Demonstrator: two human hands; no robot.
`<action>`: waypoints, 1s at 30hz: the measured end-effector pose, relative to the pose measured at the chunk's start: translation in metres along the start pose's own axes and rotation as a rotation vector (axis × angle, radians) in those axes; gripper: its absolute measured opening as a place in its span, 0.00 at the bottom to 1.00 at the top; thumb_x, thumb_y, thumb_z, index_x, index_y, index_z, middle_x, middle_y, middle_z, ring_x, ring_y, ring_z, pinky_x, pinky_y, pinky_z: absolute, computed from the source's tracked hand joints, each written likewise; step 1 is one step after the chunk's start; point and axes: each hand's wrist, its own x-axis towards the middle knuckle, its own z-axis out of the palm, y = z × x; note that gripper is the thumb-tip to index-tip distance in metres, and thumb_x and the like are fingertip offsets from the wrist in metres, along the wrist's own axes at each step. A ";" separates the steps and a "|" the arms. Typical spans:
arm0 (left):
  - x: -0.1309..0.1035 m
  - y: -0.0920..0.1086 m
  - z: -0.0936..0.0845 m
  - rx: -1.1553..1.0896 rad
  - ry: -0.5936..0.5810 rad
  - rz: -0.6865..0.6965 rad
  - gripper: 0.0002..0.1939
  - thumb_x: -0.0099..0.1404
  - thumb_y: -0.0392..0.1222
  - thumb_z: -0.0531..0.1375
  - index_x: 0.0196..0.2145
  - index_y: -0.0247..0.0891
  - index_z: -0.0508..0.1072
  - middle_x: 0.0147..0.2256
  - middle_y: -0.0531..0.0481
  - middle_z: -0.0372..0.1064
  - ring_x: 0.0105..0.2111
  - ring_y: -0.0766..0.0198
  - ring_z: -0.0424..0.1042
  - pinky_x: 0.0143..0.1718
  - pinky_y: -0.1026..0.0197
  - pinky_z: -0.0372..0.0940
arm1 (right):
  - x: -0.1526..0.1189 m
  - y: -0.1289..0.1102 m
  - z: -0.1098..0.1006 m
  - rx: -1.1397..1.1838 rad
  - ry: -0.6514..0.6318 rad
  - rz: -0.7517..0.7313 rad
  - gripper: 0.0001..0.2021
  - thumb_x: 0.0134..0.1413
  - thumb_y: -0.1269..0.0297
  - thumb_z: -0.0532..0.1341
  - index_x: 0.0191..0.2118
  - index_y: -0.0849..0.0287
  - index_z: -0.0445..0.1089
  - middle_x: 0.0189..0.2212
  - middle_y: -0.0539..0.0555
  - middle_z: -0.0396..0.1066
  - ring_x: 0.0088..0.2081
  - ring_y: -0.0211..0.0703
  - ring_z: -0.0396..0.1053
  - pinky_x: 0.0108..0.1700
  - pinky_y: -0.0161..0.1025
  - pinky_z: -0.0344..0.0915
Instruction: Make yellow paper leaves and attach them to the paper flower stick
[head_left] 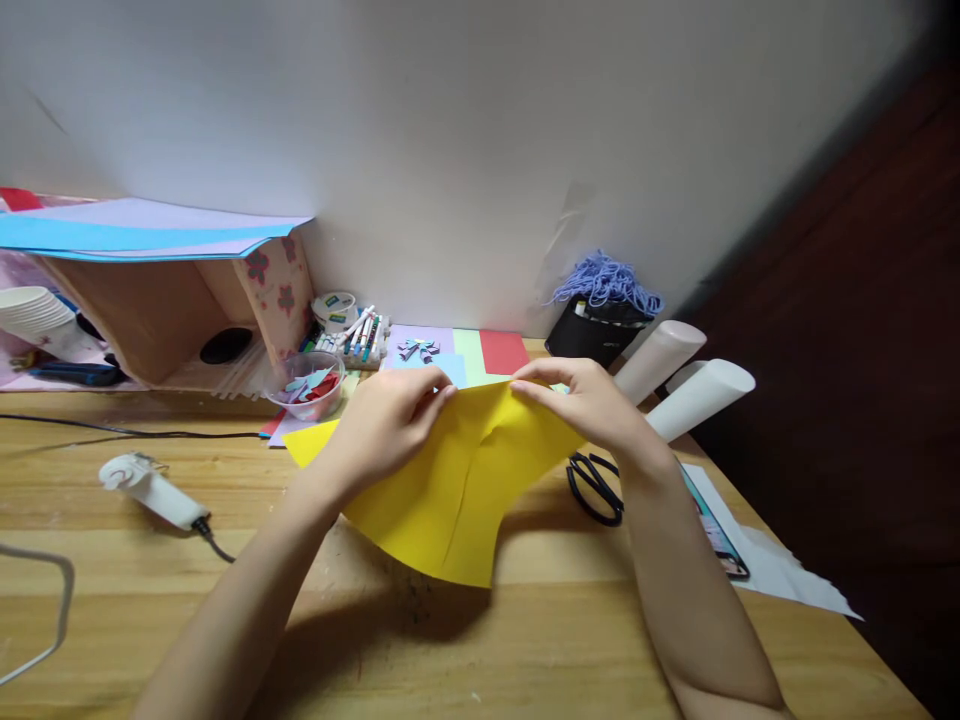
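Observation:
A yellow sheet of paper [442, 500] with a crease down its middle is held above the wooden table [540, 640]. My left hand [390, 420] pinches its upper edge left of the crease, thumb and fingers closed on it. On the other side, my right hand [581, 400] pinches the same edge near the top of the crease. The sheet's lower part hangs curved towards me and casts a shadow on the table. Black-handled scissors [596, 490] lie beside my right wrist, their blades hidden.
A white glue gun [154, 490] with a cord lies left. Behind are a clear bowl of paper scraps [307, 385], markers [364, 335], coloured sheets [504, 352] and a yarn-topped black holder [596, 325]. White paper rolls [701, 400] and a phone [720, 530] are right.

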 end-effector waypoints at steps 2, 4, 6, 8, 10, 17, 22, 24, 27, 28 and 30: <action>0.001 -0.001 0.005 0.010 -0.029 0.012 0.11 0.65 0.40 0.48 0.30 0.37 0.68 0.28 0.51 0.70 0.28 0.65 0.66 0.28 0.64 0.54 | -0.001 -0.004 0.004 0.002 -0.023 0.000 0.13 0.52 0.56 0.56 0.30 0.59 0.73 0.32 0.52 0.74 0.35 0.43 0.69 0.36 0.36 0.61; 0.003 -0.003 0.009 0.016 -0.063 0.032 0.11 0.65 0.39 0.47 0.31 0.37 0.68 0.29 0.50 0.70 0.28 0.64 0.65 0.28 0.63 0.53 | -0.002 -0.007 0.004 0.013 -0.029 -0.002 0.13 0.52 0.56 0.56 0.30 0.59 0.73 0.31 0.52 0.74 0.34 0.43 0.69 0.35 0.36 0.61; 0.004 -0.007 0.012 0.008 -0.095 0.047 0.12 0.64 0.39 0.47 0.29 0.37 0.68 0.26 0.51 0.68 0.26 0.65 0.63 0.27 0.63 0.52 | -0.004 -0.008 0.001 0.030 -0.032 0.007 0.13 0.51 0.56 0.56 0.29 0.59 0.73 0.30 0.52 0.74 0.34 0.43 0.69 0.34 0.36 0.61; 0.006 -0.011 0.012 -0.029 -0.123 0.036 0.12 0.63 0.39 0.47 0.26 0.37 0.66 0.23 0.54 0.63 0.24 0.67 0.60 0.26 0.64 0.50 | -0.006 -0.006 -0.006 0.067 -0.019 0.046 0.13 0.50 0.55 0.57 0.28 0.59 0.73 0.30 0.52 0.74 0.33 0.43 0.70 0.32 0.35 0.62; 0.007 -0.016 0.009 -0.084 -0.134 0.004 0.12 0.62 0.39 0.47 0.23 0.37 0.63 0.21 0.56 0.58 0.23 0.69 0.57 0.24 0.65 0.49 | -0.008 -0.003 -0.013 0.131 0.000 0.110 0.14 0.49 0.53 0.58 0.28 0.59 0.72 0.29 0.52 0.74 0.31 0.43 0.70 0.30 0.35 0.62; 0.004 -0.037 -0.010 -0.194 -0.099 -0.068 0.11 0.59 0.39 0.49 0.20 0.37 0.57 0.21 0.56 0.49 0.23 0.70 0.51 0.24 0.66 0.48 | -0.014 0.012 -0.039 0.306 0.036 0.302 0.15 0.42 0.50 0.63 0.30 0.58 0.72 0.27 0.53 0.73 0.28 0.43 0.70 0.27 0.35 0.64; -0.002 -0.053 -0.026 -0.205 -0.061 -0.141 0.12 0.59 0.41 0.49 0.20 0.37 0.58 0.20 0.56 0.52 0.23 0.70 0.53 0.24 0.66 0.49 | -0.017 0.028 -0.053 0.343 0.077 0.377 0.14 0.41 0.52 0.65 0.30 0.57 0.73 0.26 0.52 0.74 0.27 0.43 0.70 0.26 0.35 0.65; -0.004 -0.059 -0.030 -0.213 -0.051 -0.175 0.12 0.59 0.41 0.49 0.20 0.37 0.59 0.19 0.56 0.54 0.23 0.69 0.54 0.24 0.66 0.50 | -0.017 0.036 -0.056 0.346 0.094 0.389 0.14 0.40 0.52 0.65 0.31 0.58 0.73 0.26 0.53 0.74 0.27 0.44 0.71 0.26 0.36 0.65; -0.008 -0.069 -0.034 -0.222 -0.035 -0.227 0.12 0.59 0.41 0.49 0.19 0.38 0.57 0.18 0.56 0.54 0.22 0.69 0.54 0.23 0.67 0.50 | -0.017 0.045 -0.059 0.345 0.105 0.402 0.15 0.40 0.52 0.65 0.31 0.58 0.73 0.26 0.53 0.74 0.27 0.45 0.71 0.27 0.37 0.67; -0.009 -0.073 -0.035 -0.218 -0.032 -0.249 0.12 0.58 0.42 0.49 0.19 0.38 0.56 0.18 0.56 0.53 0.21 0.70 0.53 0.23 0.67 0.49 | -0.017 0.048 -0.060 0.345 0.100 0.409 0.15 0.39 0.52 0.65 0.31 0.58 0.73 0.26 0.53 0.74 0.27 0.45 0.71 0.26 0.37 0.67; -0.011 -0.080 -0.038 -0.179 -0.029 -0.296 0.12 0.58 0.42 0.49 0.19 0.38 0.56 0.17 0.57 0.52 0.20 0.70 0.52 0.22 0.67 0.49 | -0.018 0.053 -0.062 0.349 0.083 0.422 0.15 0.40 0.52 0.65 0.32 0.58 0.73 0.27 0.54 0.75 0.27 0.46 0.72 0.27 0.38 0.67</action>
